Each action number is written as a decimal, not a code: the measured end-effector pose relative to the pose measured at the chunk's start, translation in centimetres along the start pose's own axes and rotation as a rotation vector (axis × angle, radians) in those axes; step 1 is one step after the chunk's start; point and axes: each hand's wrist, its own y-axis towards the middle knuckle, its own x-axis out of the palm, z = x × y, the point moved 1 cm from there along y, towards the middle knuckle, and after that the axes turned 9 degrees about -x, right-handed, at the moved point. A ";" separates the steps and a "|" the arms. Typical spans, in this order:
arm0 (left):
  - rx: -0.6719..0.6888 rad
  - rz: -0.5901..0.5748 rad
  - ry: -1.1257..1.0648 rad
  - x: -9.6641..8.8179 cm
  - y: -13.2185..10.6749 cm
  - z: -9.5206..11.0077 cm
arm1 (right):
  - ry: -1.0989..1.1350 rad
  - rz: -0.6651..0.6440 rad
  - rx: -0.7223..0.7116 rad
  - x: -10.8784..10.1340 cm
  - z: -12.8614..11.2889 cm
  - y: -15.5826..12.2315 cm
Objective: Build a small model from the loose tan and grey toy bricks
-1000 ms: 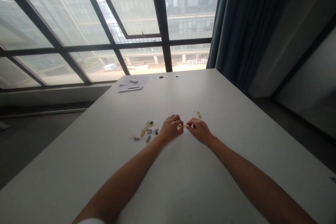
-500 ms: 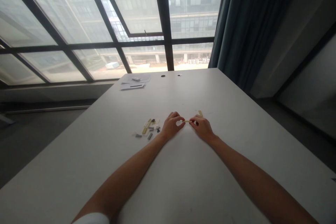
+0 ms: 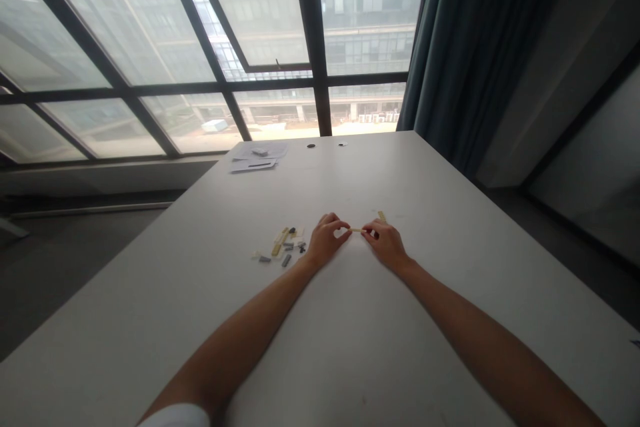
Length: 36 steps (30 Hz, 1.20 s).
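Between my two hands is a thin pale-yellow building-block strip [image 3: 356, 230]. My left hand [image 3: 327, 237] pinches its left end between thumb and fingers. At the other end, my right hand [image 3: 384, 241] has its thumb and fingers closed on the strip. Just beyond the right hand lies a yellow studded plate [image 3: 382, 216], partly hidden by the fingers. To the left of my left hand is a loose pile of small pieces: a yellow brick [image 3: 276, 249], a grey brick [image 3: 287, 259], another grey piece [image 3: 265, 259] and several black and whitish bits.
The white table [image 3: 320, 347] runs toward a large window. Papers [image 3: 254, 165] with a dark pen-like object lie at its far left. Two round fittings, one a dark hole [image 3: 311, 146], are set near the far edge. A dark curtain [image 3: 450, 67] hangs at the right.
Hardly anything differs. Both hands keep their pinch on the strip, with only a very slight shift of the fingers; the pile and the plate stay put.
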 end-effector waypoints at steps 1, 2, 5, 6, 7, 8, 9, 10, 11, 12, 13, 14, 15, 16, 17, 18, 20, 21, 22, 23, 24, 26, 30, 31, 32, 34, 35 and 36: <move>-0.001 -0.002 0.001 0.0 0.0 -0.1 | -0.001 -0.003 0.003 0.0 0.0 0.0; -0.004 -0.002 0.001 0.0 0.0 -0.1 | -0.002 -0.006 0.006 0.0 -0.1 0.1; -0.011 -0.007 -0.005 0.1 0.0 -0.2 | 0.000 -0.015 0.006 -0.1 -0.1 0.1; -0.012 -0.009 -0.007 0.2 0.0 -0.3 | 0.001 -0.017 0.005 0.0 0.0 0.1; -0.012 -0.011 -0.010 0.2 0.0 -0.3 | 0.002 -0.019 0.003 0.0 0.0 0.1; -0.012 -0.013 -0.012 0.2 0.0 -0.3 | 0.002 -0.020 0.003 0.0 0.0 0.1; -0.012 -0.014 -0.013 0.3 0.0 -0.4 | 0.002 -0.021 0.004 0.0 0.1 0.1; -0.013 -0.016 -0.013 0.3 0.0 -0.4 | 0.001 -0.023 0.006 0.1 0.1 0.1; -0.014 -0.017 -0.013 0.4 0.0 -0.5 | 0.001 -0.023 0.008 0.1 0.1 0.1; -0.016 -0.019 -0.012 0.4 0.1 -0.6 | 0.001 -0.025 0.009 0.1 0.2 0.1; -0.017 -0.019 -0.012 0.5 0.1 -0.6 | 0.003 -0.027 0.008 0.1 0.2 0.1; -0.018 -0.019 -0.012 0.5 0.1 -0.6 | 0.004 -0.030 0.006 0.1 0.2 0.1; -0.020 -0.018 -0.013 0.5 0.1 -0.7 | 0.005 -0.032 0.004 0.1 0.2 0.1; -0.020 -0.016 -0.015 0.5 0.1 -0.7 | 0.006 -0.034 0.001 0.1 0.2 0.1; -0.020 -0.015 -0.017 0.5 0.1 -0.6 | 0.006 -0.034 0.000 0.1 0.2 0.1; -0.018 -0.015 -0.020 0.5 0.1 -0.6 | 0.007 -0.034 -0.001 0.1 0.2 0.0; -0.013 -0.015 -0.026 0.4 0.1 -0.6 | 0.010 -0.031 -0.002 0.1 0.2 0.0; -0.011 -0.014 -0.029 0.4 0.1 -0.6 | 0.012 -0.031 -0.002 0.1 0.2 0.0; -0.011 -0.013 -0.032 0.4 0.1 -0.6 | 0.014 -0.032 -0.002 0.1 0.2 0.1; -0.012 -0.012 -0.034 0.4 0.1 -0.6 | 0.014 -0.032 -0.001 0.1 0.2 0.1; -0.014 -0.012 -0.035 0.4 0.1 -0.6 | 0.013 -0.032 -0.001 0.2 0.2 0.1; -0.017 -0.017 -0.035 0.4 0.1 -0.6 | 0.011 -0.031 -0.001 0.2 0.2 0.0; -0.018 -0.017 -0.036 0.4 0.1 -0.6 | 0.012 -0.032 -0.008 0.2 0.2 0.0; -0.018 -0.014 -0.039 0.3 0.1 -0.6 | 0.012 -0.033 -0.008 0.2 0.2 0.0; -0.017 -0.012 -0.042 0.3 0.1 -0.6 | 0.013 -0.032 -0.008 0.2 0.2 0.0; -0.018 -0.011 -0.045 0.2 0.1 -0.4 | 0.014 -0.032 -0.007 0.2 0.2 0.0; -0.020 -0.013 -0.043 0.2 0.0 -0.4 | 0.015 -0.032 -0.006 0.2 0.2 0.0; -0.021 -0.014 -0.041 0.1 0.0 -0.3 | 0.015 -0.031 -0.005 0.2 0.2 0.0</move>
